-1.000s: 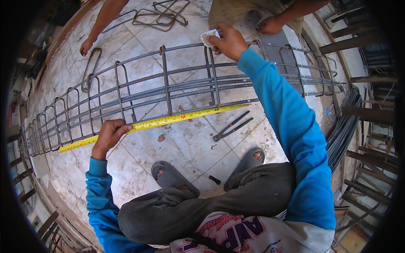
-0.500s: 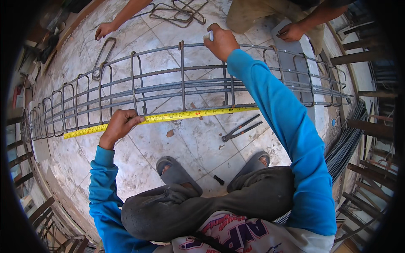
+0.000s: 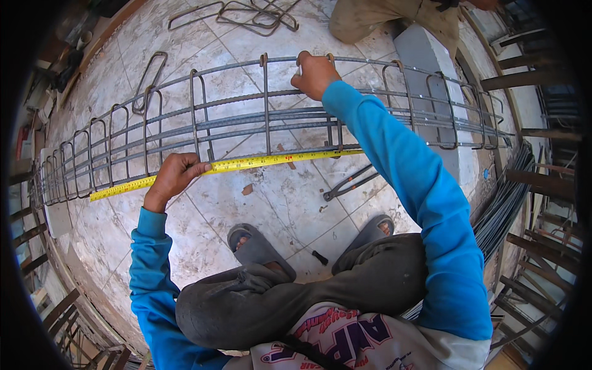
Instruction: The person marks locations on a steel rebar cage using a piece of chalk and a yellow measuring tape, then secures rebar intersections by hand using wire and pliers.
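Observation:
A long rebar cage (image 3: 267,105) of several ribbed bars and bent stirrups lies across the tiled floor in front of me. Along its near lower bar stretches a yellow tape measure (image 3: 271,161). My left hand (image 3: 176,177) is closed on the tape, thumb on top, against that near bar. At the far upper bar, beside a stirrup, my right hand (image 3: 317,75) has its fingers closed around a small white piece, mostly hidden, that looks like chalk. White marks show on the upper bar farther right. The tape's right end passes behind my right sleeve.
Pincers (image 3: 348,185) lie on the floor between the cage and my sandals (image 3: 262,250). Loose stirrups (image 3: 253,15) lie beyond the cage, near a kneeling person's leg (image 3: 370,18). A grey block (image 3: 425,52) supports the right end. Bundled rods (image 3: 509,197) lie at right.
My right hand has come down and slightly left onto the far upper bar. The other person's hands have drawn away from the cage area. My left hand keeps its hold on the tape.

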`<move>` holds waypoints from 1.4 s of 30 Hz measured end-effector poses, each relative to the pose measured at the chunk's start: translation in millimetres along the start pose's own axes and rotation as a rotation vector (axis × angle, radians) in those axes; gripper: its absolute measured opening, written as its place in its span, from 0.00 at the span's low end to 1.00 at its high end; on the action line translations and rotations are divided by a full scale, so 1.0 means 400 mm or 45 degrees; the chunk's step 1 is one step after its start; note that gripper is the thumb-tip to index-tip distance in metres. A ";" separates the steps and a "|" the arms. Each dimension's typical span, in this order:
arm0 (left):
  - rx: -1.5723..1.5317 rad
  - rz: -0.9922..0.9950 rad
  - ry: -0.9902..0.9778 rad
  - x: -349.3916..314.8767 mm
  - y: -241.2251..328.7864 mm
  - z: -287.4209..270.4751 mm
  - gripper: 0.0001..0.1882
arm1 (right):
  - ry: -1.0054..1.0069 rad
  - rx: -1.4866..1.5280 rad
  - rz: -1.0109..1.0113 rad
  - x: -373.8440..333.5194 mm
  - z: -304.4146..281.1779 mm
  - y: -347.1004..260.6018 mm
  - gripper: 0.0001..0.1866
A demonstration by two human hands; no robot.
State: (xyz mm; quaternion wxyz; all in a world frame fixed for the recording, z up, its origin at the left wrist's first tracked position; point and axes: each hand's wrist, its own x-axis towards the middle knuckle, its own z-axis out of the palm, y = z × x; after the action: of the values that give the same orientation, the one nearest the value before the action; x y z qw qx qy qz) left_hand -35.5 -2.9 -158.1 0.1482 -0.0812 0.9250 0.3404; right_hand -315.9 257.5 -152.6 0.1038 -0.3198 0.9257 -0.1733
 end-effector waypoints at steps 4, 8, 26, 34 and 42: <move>-0.058 0.029 -0.002 -0.002 0.003 -0.003 0.25 | 0.033 0.084 0.066 -0.041 0.017 -0.005 0.20; -0.056 -0.001 -0.053 -0.003 0.012 -0.008 0.22 | 0.122 0.149 0.014 -0.038 0.011 0.003 0.21; -0.076 -0.021 -0.097 0.004 0.007 -0.006 0.22 | 0.224 0.162 0.052 0.032 0.002 0.009 0.18; -0.059 -0.050 -0.131 0.005 -0.010 -0.003 0.22 | 0.065 0.110 -0.048 -0.091 -0.005 -0.029 0.17; -0.068 -0.021 -0.020 0.003 -0.010 0.006 0.25 | -0.030 0.163 -0.070 -0.207 -0.006 -0.037 0.17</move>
State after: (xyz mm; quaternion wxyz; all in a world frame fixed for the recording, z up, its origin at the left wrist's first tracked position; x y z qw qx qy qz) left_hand -35.1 -4.5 -162.6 0.1561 -0.0900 0.9136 0.3644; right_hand -244.5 299.2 -138.0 0.1300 -0.3400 0.9023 -0.2310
